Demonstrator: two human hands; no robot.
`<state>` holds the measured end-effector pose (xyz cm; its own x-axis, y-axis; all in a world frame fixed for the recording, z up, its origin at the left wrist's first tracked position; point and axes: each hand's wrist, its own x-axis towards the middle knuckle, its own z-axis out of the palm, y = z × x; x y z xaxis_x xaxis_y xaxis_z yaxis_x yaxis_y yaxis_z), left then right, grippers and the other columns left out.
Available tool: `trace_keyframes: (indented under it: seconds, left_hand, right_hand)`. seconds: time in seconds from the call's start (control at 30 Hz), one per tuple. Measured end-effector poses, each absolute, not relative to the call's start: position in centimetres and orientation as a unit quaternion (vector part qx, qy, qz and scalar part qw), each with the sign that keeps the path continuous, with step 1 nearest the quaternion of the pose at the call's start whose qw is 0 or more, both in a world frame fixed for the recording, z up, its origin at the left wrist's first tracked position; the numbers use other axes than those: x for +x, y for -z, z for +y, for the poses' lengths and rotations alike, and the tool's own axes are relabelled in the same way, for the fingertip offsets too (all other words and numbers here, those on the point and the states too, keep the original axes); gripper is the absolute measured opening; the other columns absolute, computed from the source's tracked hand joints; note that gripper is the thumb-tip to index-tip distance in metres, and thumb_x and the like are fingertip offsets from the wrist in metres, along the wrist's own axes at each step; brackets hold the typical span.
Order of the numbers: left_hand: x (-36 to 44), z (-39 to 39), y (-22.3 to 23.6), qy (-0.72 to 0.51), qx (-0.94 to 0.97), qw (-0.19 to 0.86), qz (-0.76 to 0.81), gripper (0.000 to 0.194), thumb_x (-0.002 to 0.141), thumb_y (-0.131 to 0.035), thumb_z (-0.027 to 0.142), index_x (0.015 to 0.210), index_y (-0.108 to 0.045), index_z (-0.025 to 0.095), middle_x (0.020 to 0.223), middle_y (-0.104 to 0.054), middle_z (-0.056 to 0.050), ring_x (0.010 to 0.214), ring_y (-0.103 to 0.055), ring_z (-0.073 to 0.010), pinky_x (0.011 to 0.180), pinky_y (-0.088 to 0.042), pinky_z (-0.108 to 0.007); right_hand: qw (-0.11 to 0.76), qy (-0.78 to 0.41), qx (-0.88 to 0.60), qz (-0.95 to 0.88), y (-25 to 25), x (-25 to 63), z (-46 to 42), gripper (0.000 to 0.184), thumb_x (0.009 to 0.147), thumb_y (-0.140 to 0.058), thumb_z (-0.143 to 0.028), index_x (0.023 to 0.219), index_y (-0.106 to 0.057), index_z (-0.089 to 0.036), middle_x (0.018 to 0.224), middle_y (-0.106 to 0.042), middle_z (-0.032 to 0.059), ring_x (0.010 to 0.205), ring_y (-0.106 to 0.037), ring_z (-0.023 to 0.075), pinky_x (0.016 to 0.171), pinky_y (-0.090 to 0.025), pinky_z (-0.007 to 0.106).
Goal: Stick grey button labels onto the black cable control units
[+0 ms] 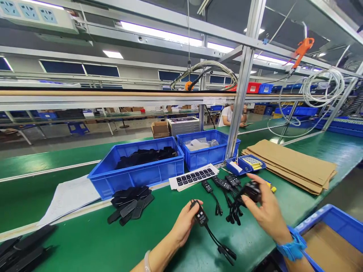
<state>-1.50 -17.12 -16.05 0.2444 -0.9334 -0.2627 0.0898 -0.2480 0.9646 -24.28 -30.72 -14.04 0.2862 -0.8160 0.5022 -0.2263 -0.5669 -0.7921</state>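
Note:
My left hand (185, 223) grips a small black cable controller box (200, 217), its two buttons or marks facing up and its short leads with connectors hanging toward the lower right. Higher on the right, my right hand (266, 209) is closed around a bunch of similar black controller boxes (252, 191); how many is hidden by the fingers. Several connectors dangle beneath it. Between the hands, a single controller box (207, 186) lies on the green bench with its cable toward me. More controller boxes (224, 184) lie just behind my right hand.
Behind the hands lies a sheet of black labels (195, 177). Two blue bins (141, 174) stand at the back, one with black pieces. Flat black pieces (132, 206) are heaped at left. Cardboard sheets (292, 162) are stacked at right, above a blue crate (344, 221). A person (227, 115) sits beyond.

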Motion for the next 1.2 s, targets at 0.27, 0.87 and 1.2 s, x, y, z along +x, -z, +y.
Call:
trace_keyframes:
  seconds: [0.27,0.87,1.2]
  left_hand:
    - [1.6,-15.0,18.7,0.35,0.677,0.313,-0.566,0.028,0.061,-0.07,0.014,0.088,-0.061,0.013,0.082,-0.057,-0.001,0.074,-0.044,-0.0123,0.069,-0.03,-0.025]
    - [2.7,-14.7,19.2,0.238,0.638,0.225,-0.697,0.051,0.072,-0.075,0.026,0.121,-0.06,0.027,0.112,-0.05,-0.006,0.106,-0.048,-0.0192,0.093,-0.041,-0.034]
    - [3.6,-14.4,19.9,0.261,0.61,0.105,-0.741,0.081,0.078,-0.055,0.07,0.143,-0.038,0.024,0.153,-0.019,-0.007,0.143,-0.009,-0.0255,0.117,-0.016,-0.043]
  right_hand:
    - [0.383,0.086,-0.877,0.277,19.3,-14.6,-28.1,0.072,0.071,-0.059,-0.023,0.139,-0.041,-0.01,0.113,-0.051,0.0137,0.098,-0.054,0.0257,0.087,-0.043,0.039]
    - [0.388,0.075,-0.865,0.309,23.1,-17.7,-25.9,0.043,0.089,-0.042,-0.006,0.13,-0.053,-0.011,0.109,-0.057,0.0095,0.098,-0.056,0.018,0.086,-0.043,0.028]
    - [0.272,0.05,-0.883,0.38,21.4,-13.9,-29.4,0.027,0.096,-0.041,-0.023,0.111,-0.061,-0.012,0.109,-0.059,0.0122,0.1,-0.056,0.0233,0.083,-0.041,0.032]
